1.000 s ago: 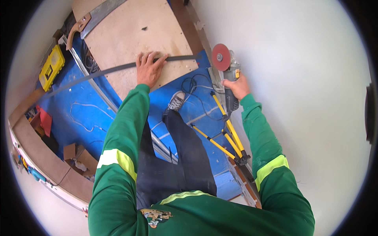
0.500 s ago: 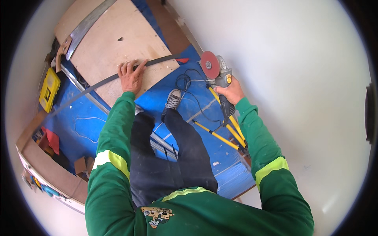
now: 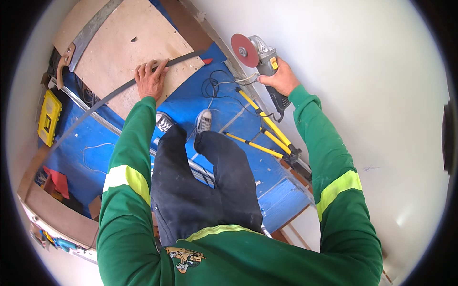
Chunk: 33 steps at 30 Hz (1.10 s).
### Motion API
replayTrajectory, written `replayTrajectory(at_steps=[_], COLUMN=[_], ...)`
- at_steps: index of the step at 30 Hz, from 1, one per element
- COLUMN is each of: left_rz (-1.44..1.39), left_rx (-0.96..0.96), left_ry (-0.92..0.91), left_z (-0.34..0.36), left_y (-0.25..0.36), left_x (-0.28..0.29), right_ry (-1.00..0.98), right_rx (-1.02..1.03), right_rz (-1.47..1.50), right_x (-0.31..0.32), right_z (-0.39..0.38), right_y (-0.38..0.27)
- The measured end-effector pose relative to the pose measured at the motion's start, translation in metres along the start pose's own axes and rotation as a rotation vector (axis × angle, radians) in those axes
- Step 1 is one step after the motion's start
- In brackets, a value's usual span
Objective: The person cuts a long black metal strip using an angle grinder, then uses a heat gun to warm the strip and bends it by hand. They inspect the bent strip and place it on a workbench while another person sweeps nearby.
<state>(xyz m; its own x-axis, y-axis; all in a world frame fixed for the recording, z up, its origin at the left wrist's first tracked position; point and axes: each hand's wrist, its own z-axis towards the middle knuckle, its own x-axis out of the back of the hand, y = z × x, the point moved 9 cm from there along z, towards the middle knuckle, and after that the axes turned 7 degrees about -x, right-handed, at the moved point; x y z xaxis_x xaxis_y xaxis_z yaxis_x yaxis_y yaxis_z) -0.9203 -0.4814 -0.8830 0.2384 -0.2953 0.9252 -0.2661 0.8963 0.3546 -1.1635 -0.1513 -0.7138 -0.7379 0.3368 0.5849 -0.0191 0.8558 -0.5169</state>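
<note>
My left hand (image 3: 150, 84) grips a long dark flat strip (image 3: 117, 91) lying across a pale plywood board (image 3: 114, 38), its fingers curled over the strip near the board's edge. My right hand (image 3: 282, 77) holds an angle grinder (image 3: 267, 66) with a red disc (image 3: 244, 50), raised beside the white wall to the right of the board. The grinder's cable hangs toward the loops of cord on the blue floor sheet. A large handsaw (image 3: 90, 28) rests on the boards at the upper left.
Yellow tripod legs (image 3: 273, 127) lean below the grinder along the wall (image 3: 381, 119). A yellow case (image 3: 49, 117) stands at left, with a curved wooden ledge (image 3: 62, 205) carrying tools below it. Metal profiles and cables lie on the blue sheet (image 3: 90, 162) around my feet.
The grinder in my right hand has moved upward. The board, strip and my left hand have shifted left in the view, and my left shoe has come into sight.
</note>
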Motion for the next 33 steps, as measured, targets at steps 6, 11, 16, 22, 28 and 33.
replayTrajectory(at_steps=[6, 11, 16, 22, 28, 33], left_rz=[-0.043, -0.061, -0.086, -0.105, -0.060, -0.059], left_rx=[0.010, 0.032, 0.116, 0.238, 0.166, 0.076], left_ry=[0.013, 0.017, 0.151, 0.283, 0.251, 0.193], left_z=[0.001, -0.002, 0.002, -0.005, -0.001, 0.002], left_y=[-0.001, -0.004, 0.006, 0.031, 0.036, 0.047], left_x=[0.001, 0.002, 0.002, 0.003, 0.002, 0.002], right_ry=[-0.076, -0.162, -0.183, -0.276, -0.294, -0.327], right_rx=[0.029, 0.072, 0.175, 0.153, 0.177, 0.191], right_rz=[-0.109, -0.091, -0.280, -0.299, -0.366, -0.347], right_x=[0.001, -0.020, -0.029, -0.039, -0.040, -0.045], right_z=[0.018, 0.036, 0.072, 0.101, 0.122, 0.121], right_y=[-0.039, -0.029, -0.019, 0.004, 0.011, 0.015])
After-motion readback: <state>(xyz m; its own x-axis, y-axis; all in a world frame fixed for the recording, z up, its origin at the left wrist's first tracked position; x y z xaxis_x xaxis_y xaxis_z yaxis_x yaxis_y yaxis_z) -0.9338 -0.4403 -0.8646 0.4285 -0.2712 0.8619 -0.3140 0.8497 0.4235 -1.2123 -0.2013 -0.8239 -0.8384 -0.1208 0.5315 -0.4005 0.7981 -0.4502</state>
